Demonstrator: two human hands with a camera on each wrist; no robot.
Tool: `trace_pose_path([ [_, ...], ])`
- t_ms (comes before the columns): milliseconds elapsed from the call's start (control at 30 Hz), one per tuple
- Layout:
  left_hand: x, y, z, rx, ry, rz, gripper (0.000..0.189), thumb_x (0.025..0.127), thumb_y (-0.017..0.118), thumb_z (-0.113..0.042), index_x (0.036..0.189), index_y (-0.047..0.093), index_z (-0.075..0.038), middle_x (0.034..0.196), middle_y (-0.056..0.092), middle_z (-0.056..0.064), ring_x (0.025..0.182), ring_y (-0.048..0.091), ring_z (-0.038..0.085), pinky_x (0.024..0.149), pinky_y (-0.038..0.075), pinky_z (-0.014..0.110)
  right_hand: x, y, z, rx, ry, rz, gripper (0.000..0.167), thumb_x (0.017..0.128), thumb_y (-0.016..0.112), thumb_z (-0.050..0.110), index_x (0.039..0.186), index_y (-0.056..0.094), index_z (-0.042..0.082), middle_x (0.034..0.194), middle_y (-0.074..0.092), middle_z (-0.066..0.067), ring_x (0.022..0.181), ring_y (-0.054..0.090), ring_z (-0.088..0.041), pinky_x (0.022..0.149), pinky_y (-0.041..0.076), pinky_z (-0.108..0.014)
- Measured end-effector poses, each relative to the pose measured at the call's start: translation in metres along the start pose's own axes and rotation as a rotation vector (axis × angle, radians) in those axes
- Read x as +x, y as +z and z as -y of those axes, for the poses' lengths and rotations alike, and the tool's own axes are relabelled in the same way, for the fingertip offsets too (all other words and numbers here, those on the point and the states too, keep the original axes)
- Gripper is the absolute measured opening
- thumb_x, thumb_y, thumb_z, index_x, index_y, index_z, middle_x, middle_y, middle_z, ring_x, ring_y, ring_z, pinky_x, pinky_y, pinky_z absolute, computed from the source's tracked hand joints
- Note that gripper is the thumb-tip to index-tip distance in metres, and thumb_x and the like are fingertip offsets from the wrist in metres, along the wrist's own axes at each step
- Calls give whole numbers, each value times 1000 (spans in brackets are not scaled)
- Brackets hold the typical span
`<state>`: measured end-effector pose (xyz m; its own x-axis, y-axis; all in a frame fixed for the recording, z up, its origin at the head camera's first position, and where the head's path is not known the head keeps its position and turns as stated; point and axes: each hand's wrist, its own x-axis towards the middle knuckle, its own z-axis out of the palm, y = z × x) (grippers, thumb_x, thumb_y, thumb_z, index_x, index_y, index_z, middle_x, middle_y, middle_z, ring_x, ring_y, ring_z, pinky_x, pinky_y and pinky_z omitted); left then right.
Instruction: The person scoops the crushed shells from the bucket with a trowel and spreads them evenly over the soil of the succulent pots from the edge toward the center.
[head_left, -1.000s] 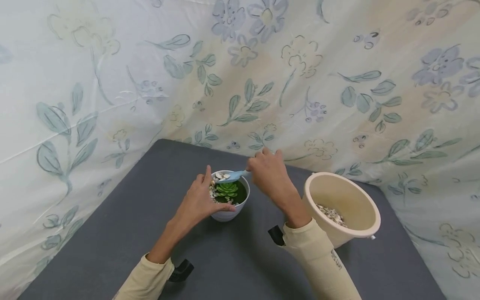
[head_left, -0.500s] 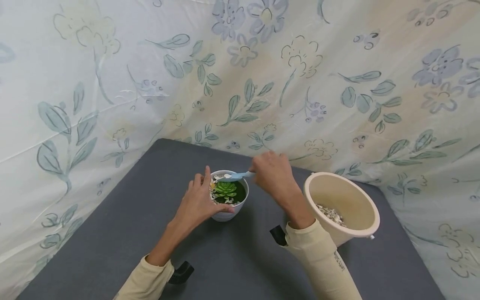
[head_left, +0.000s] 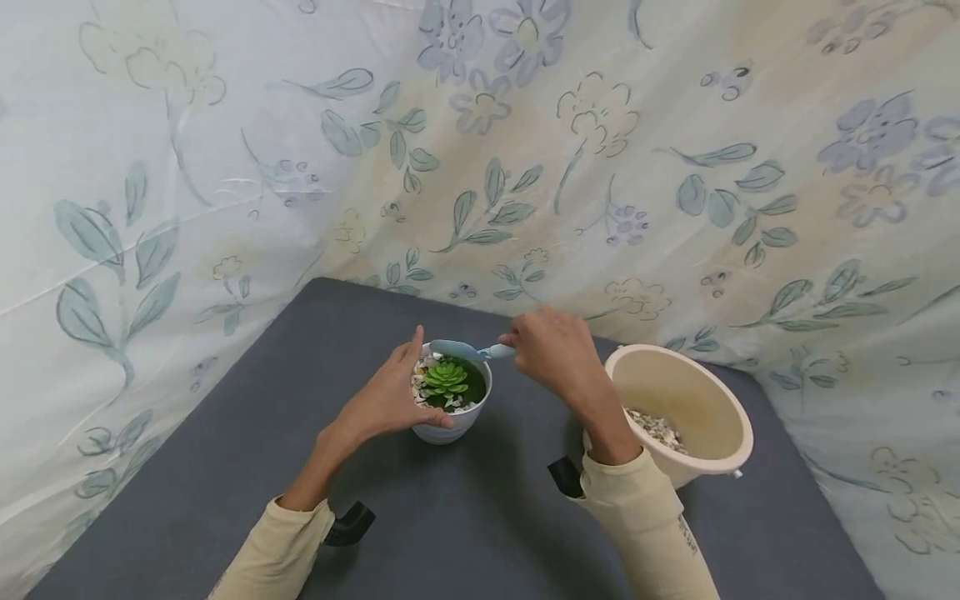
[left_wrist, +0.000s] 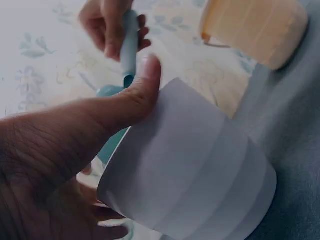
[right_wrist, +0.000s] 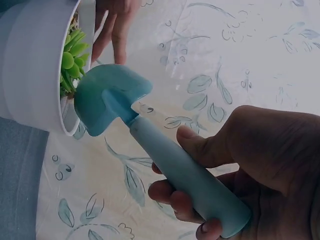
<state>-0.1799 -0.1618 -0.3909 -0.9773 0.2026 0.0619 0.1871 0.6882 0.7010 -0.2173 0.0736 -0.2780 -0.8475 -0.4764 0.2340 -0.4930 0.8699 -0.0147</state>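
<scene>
A white flower pot holds a green succulent with pale pebbles round it. My left hand grips the pot by its rim, thumb on the near side and fingers on the far side. In my right hand is the handle of a light blue hand trowel. The trowel's blade is turned on its edge over the back of the pot's rim. From the right wrist view, the trowel has its blade right at the rim, beside the succulent.
A cream bucket with more pebbles inside stands to the right, beside my right forearm. Dark grey cloth covers the table. A floral curtain hangs close behind the table.
The trowel blade, which lay flatter with pebbles on it, is now tipped on edge and bare. My right hand has moved slightly right. The left hand still holds the pot.
</scene>
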Motion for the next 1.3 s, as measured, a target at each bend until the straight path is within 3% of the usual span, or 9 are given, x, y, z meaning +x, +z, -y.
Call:
trace_pose_path([
  [133, 1, 2, 0, -8, -18, 25, 145, 74, 93, -55, 169, -7, -11, 170, 21, 29, 152, 36, 51, 113, 43, 68, -2, 3, -5, 24, 13, 11, 24, 100, 72, 28, 82, 77, 12, 58, 50, 2, 55, 47, -15, 49, 36, -27],
  [300, 0, 10, -8, 39, -73, -40, 147, 70, 94, -58, 169, -3, -9, 164, 29, 29, 142, 49, 49, 107, 50, 63, -6, 5, -11, 27, 20, -19, 22, 101, 71, 27, 86, 78, 12, 58, 49, 2, 55, 47, -15, 50, 36, -27],
  [433, 0, 15, -8, 87, -85, -62, 149, 69, 92, -62, 169, -5, -9, 161, 28, 31, 144, 39, 51, 110, 43, 66, -11, 3, -15, 64, 37, -42, 20, 101, 70, 28, 95, 81, 13, 66, 62, 1, 59, 51, -15, 53, 39, -28],
  [500, 0, 13, -2, 98, -58, -50, 150, 69, 91, -64, 169, -7, -10, 162, 25, 31, 148, 32, 53, 110, 37, 70, -14, 2, -19, 84, 40, -61, 19, 102, 70, 28, 99, 81, 13, 74, 70, 1, 62, 54, -15, 55, 41, -28],
  [633, 3, 3, 16, -22, 98, 28, 147, 74, 91, -57, 168, -13, -15, 170, 14, 29, 157, 21, 52, 113, 32, 76, -25, -1, -30, 131, 31, -103, 15, 100, 72, 25, 101, 81, 14, 84, 77, 0, 65, 57, -14, 57, 42, -28],
  [733, 4, 1, 20, -76, 149, 46, 144, 74, 94, -48, 169, -11, -17, 171, 17, 29, 156, 27, 51, 114, 36, 74, -36, 0, -41, 162, 14, -147, 12, 99, 73, 23, 100, 81, 14, 86, 78, -1, 66, 59, -14, 59, 44, -29],
  [900, 2, 22, 1, 80, 17, -102, 148, 68, 93, -61, 170, -4, -16, 158, 29, 32, 143, 37, 52, 106, 46, 68, -56, -3, -60, 183, 2, -249, 11, 98, 74, 22, 102, 80, 13, 93, 79, -3, 75, 65, -19, 65, 49, -34],
  [1033, 2, 34, -12, 172, -54, -205, 155, 61, 94, -67, 170, -4, -16, 154, 30, 34, 141, 34, 54, 108, 42, 68, -72, -11, -77, 176, 18, -311, 11, 97, 75, 19, 104, 80, 11, 98, 77, -5, 78, 65, -21, 67, 49, -36],
  [1300, -10, 49, -22, 435, -114, -305, 143, 70, 73, -87, 170, -2, -16, 138, 48, 32, 112, 48, 44, 83, 42, 55, -126, -32, -149, 89, 5, -388, 27, 85, 83, 5, 111, 78, 2, 94, 69, -11, 79, 62, -24, 66, 48, -33],
])
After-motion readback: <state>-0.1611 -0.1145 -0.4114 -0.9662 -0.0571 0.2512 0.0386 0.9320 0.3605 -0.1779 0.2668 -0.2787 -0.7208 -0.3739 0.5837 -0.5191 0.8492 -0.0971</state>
